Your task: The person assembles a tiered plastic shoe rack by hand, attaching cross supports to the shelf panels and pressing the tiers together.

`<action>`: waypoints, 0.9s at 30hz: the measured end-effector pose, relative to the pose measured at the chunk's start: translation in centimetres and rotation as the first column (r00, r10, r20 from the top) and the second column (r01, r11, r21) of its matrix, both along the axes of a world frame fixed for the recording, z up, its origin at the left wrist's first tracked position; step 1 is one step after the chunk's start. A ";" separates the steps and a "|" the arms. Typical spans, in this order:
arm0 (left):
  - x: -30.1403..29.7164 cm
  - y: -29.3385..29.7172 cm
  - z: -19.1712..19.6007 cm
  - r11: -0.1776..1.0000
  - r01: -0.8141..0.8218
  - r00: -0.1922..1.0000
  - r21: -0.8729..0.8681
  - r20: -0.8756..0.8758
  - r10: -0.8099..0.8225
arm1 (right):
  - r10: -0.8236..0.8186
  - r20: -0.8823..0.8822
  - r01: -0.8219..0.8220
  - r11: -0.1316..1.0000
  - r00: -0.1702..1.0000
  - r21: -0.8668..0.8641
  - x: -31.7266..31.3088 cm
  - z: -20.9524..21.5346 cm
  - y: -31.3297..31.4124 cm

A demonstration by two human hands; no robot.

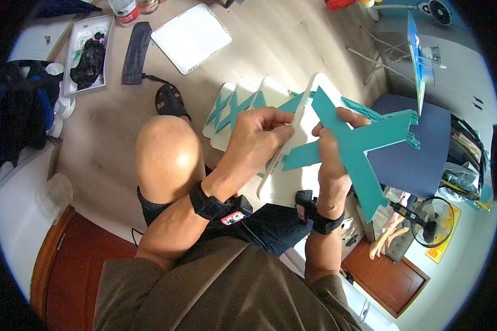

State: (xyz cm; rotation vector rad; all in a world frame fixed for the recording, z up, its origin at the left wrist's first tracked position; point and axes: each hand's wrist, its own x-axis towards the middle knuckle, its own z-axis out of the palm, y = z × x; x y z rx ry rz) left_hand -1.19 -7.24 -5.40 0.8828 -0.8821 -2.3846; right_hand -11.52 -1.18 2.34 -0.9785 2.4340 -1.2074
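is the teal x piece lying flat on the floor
No, the teal X piece is held up off the floor by the right hand, against a white panel that the left hand grips.

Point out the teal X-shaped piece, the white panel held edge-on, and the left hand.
teal X-shaped piece (354, 144), head view, on the crossing of its arms.
white panel (297, 118), head view, on its upper edge.
left hand (257, 138), head view, on the back of the hand.

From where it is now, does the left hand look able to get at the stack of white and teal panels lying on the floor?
Probably not at once: the left hand grips the upright white panel, though the floor stack lies unobstructed just beyond it.
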 end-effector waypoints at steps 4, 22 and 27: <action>0.1 -0.1 0.4 0.994 0.021 0.999 0.104 -0.035 -0.017 | 0.002 -0.030 -0.004 0.999 1.000 -0.047 0.1 -0.1 -0.3; -0.2 0.1 -0.5 0.997 -0.017 0.998 0.078 -0.063 0.022 | 0.003 0.075 -0.002 1.000 0.997 -0.004 1.0 -0.1 0.4; 0.0 0.1 -0.5 0.996 -0.006 0.998 0.088 -0.060 0.012 | 0.088 0.014 -0.087 0.994 0.996 -0.067 0.3 -0.3 0.4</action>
